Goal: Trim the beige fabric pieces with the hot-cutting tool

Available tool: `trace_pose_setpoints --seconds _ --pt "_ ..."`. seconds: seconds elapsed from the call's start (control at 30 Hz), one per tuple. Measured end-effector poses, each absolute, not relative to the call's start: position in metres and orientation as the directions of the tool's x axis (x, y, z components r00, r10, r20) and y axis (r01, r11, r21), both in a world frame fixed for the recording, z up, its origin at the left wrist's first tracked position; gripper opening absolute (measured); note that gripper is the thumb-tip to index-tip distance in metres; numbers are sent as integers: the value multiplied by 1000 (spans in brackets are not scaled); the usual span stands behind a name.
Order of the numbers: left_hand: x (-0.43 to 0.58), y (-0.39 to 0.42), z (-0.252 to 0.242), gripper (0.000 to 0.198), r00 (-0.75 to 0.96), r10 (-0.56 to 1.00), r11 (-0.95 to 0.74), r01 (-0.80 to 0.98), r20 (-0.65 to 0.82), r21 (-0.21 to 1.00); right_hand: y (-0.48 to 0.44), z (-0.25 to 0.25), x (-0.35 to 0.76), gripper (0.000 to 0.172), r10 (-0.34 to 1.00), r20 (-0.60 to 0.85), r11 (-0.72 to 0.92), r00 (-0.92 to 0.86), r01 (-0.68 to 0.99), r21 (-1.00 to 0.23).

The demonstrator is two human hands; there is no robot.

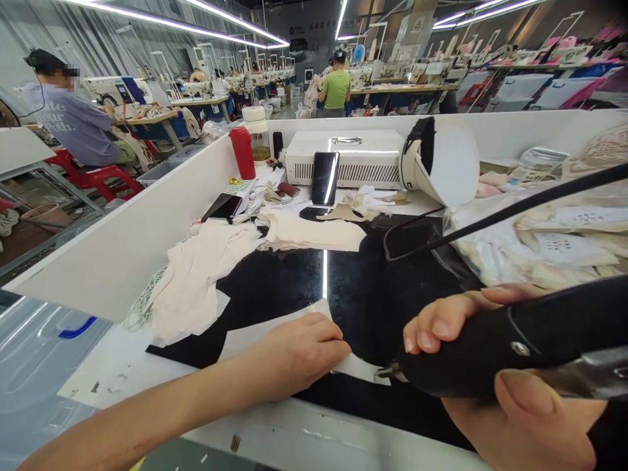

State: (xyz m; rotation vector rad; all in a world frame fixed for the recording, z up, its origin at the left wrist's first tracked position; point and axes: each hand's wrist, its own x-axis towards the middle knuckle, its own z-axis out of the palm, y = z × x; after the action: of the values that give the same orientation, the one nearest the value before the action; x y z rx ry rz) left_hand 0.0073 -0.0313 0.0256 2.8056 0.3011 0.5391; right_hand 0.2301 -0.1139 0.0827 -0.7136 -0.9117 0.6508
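Note:
My left hand (307,350) rests at the near side of the black board (275,278), its fingers closed on a pale fabric piece (245,337). The piece runs out on both sides of that hand, and the fingertips are partly hidden. My right hand (490,366) is wrapped round a thick black handheld power tool (554,327) with a metal lever on its side. The tool's small metal tip (392,373) meets the right end of the pale piece. To the left lies a heap of pale pink fabric pieces (196,268); a flat stack of cut pieces (314,232) lies beyond my hands.
A phone (324,178) leans against a white vented metal box (343,157). Beside it are a red bottle (242,152) and a white shade (451,160). Plastic bags of pieces (549,242) fill the right. A black cable (515,212) crosses there. A white side wall (122,235) bounds the left.

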Motion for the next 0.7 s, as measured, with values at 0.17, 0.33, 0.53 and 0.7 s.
trace_pose_setpoints --seconds 0.17,0.33,0.53,0.7 --pt "-2 -33 26 19 899 264 -927 136 349 349 -118 82 230 45 763 472 588 442 -172 -790" --pt "-8 -35 28 25 872 288 -915 128 397 382 -115 80 229 46 754 472 594 456 -170 -786" --pt "-9 -43 24 23 864 308 -914 152 399 378 -113 82 228 46 752 436 584 495 -194 -788" --pt "-8 -45 23 20 866 303 -924 165 398 345 -102 86 220 50 740 445 606 505 -214 -766"
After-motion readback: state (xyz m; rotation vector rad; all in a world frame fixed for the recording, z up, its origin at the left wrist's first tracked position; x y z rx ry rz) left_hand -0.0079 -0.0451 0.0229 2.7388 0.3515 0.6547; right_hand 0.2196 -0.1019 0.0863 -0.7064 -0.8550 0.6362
